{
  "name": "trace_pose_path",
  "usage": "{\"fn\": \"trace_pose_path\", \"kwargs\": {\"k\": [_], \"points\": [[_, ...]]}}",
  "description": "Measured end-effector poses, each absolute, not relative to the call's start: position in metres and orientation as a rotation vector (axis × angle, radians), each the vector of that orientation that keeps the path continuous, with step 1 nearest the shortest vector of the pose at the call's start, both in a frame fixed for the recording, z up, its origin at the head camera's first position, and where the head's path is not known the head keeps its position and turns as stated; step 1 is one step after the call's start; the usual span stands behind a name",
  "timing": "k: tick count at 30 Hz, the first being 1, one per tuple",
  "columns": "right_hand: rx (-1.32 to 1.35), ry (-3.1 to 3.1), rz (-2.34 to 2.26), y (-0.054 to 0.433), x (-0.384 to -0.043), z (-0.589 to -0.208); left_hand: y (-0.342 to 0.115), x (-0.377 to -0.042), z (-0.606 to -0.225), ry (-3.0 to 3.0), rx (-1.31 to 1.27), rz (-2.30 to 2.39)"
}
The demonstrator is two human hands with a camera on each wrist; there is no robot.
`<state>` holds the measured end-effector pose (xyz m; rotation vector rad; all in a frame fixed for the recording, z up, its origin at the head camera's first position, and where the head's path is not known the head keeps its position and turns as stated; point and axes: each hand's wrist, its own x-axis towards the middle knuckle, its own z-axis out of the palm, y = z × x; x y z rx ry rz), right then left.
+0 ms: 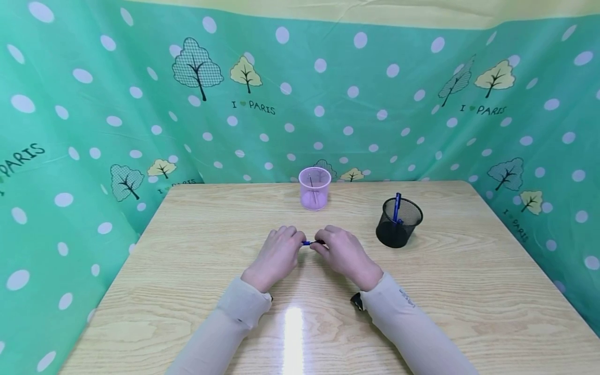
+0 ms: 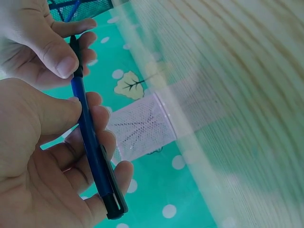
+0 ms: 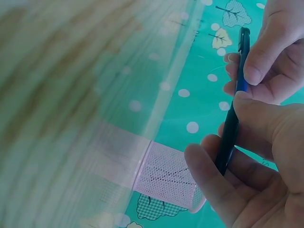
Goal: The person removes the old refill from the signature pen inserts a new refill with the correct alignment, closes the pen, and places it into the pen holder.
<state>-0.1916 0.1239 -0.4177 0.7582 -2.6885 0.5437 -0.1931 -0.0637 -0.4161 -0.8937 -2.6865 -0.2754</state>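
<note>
A blue pen (image 2: pixel 90 137) with a black clip at one end is held between both hands, above the wooden table. My left hand (image 1: pixel 277 255) pinches the blue barrel between thumb and fingers; the clip end points back past its fingers in the left wrist view. My right hand (image 1: pixel 346 256) pinches the black section (image 3: pixel 228 135) at the other end. The hands face each other, fingertips a short gap apart. Whether the black section is a separate piece, I cannot tell; fingers cover part of the join.
Behind the hands stands a lilac mesh cup (image 1: pixel 314 200), with thin dark lines showing through it. A black mesh cup (image 1: pixel 394 234) at the right holds a blue pen (image 1: pixel 397 207). A green dotted curtain (image 1: pixel 262 151) borders the wooden table (image 1: pixel 187 291) at back and sides.
</note>
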Motion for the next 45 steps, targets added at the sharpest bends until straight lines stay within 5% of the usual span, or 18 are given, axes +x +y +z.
{"fn": "trace_pose_path", "kwargs": {"k": [45], "points": [[0.597,-2.676,0.526,0.1248,-0.19,-0.4172,-0.0623,-0.1917,-0.4134,-2.687,-0.911,-0.267]]}}
